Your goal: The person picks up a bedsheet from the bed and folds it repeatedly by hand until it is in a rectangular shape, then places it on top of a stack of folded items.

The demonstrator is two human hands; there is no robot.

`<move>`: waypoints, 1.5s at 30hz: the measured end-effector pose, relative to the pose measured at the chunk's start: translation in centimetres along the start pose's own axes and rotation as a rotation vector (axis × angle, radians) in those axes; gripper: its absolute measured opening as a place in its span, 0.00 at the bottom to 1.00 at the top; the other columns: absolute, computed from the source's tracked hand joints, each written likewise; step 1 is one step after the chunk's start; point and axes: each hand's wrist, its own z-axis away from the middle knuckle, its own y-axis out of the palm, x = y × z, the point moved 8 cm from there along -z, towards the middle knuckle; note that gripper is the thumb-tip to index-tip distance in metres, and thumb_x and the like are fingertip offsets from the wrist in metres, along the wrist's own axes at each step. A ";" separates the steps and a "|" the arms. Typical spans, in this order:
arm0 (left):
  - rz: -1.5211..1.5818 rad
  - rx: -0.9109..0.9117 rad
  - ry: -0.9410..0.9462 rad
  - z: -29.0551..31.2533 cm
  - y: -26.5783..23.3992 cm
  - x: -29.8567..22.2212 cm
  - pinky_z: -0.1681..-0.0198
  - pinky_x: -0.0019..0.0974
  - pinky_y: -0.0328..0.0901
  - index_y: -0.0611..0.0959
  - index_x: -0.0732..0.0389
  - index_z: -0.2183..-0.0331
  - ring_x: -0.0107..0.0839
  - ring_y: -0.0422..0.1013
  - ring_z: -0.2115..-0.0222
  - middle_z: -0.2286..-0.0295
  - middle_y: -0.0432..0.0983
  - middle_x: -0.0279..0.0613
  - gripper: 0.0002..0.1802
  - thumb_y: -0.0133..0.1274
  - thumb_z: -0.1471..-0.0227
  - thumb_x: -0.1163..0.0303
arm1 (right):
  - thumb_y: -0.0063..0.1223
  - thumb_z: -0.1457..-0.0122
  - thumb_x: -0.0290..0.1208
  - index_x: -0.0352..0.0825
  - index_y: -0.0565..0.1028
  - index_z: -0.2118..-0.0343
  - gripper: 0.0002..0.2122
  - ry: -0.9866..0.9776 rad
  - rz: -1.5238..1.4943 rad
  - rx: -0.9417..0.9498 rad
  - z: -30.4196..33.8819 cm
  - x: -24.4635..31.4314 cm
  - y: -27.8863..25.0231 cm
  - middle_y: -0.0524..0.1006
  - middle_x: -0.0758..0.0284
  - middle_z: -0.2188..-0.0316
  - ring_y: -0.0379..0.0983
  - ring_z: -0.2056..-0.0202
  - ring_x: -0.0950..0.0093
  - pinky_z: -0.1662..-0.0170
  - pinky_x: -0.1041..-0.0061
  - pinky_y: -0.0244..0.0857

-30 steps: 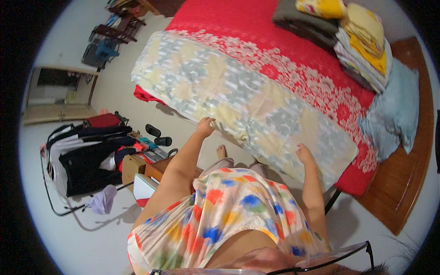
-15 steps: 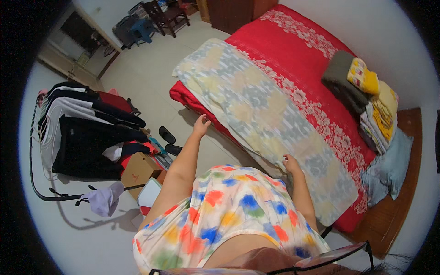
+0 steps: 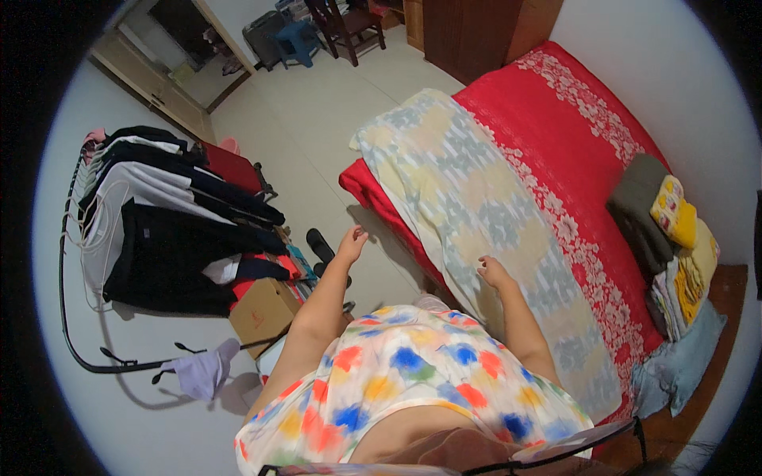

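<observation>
My left hand is stretched out over the tiled floor beside the bed, empty, with its fingers loosely bent and apart. Above the near edge of a patterned blanket in pale yellow, grey and white hovers my right hand, also empty and with fingers apart; whether it touches the cloth I cannot tell. The blanket lies lengthwise along the near side of the bed, on a red bedspread with white flowers. Part of its hanging edge is hidden behind my right arm and my colourful dress.
To the left stands a clothes rack with dark and white garments, and a lilac cap. Below are a cardboard box and black slippers. Folded bedding and a blue pillow lie right. A chair stands far back.
The view has shifted, so the bed and the rack sit further right in the picture. My right hand has moved leftward to the blanket's near edge; both hands stay empty.
</observation>
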 end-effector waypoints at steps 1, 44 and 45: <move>0.015 -0.012 -0.045 -1.1 -1.7 1.8 0.58 0.33 0.60 0.65 0.64 0.54 0.35 0.66 0.60 0.61 0.69 0.49 0.27 0.50 0.54 0.62 | 0.52 0.55 0.29 0.32 0.66 0.58 0.19 -0.025 -0.051 -0.017 -2.0 1.2 0.1 0.70 0.54 0.62 0.67 0.60 0.61 0.57 0.69 0.61; 0.622 0.375 -0.926 -55.5 5.0 10.3 0.54 0.57 0.53 0.34 0.39 0.45 0.48 0.51 0.49 0.45 0.44 0.48 0.59 0.59 0.66 0.49 | 0.41 0.52 0.58 0.43 0.42 0.43 0.39 0.633 -0.032 0.577 -40.3 10.5 2.6 0.30 0.45 0.44 0.22 0.42 0.55 0.41 0.68 0.34; 0.621 0.388 -0.932 -56.1 5.1 9.2 0.54 0.57 0.53 0.34 0.39 0.45 0.48 0.51 0.49 0.45 0.44 0.48 0.59 0.59 0.66 0.49 | 0.41 0.52 0.58 0.43 0.42 0.43 0.39 0.647 -0.033 0.577 -40.1 10.0 3.0 0.30 0.45 0.44 0.22 0.42 0.55 0.41 0.68 0.34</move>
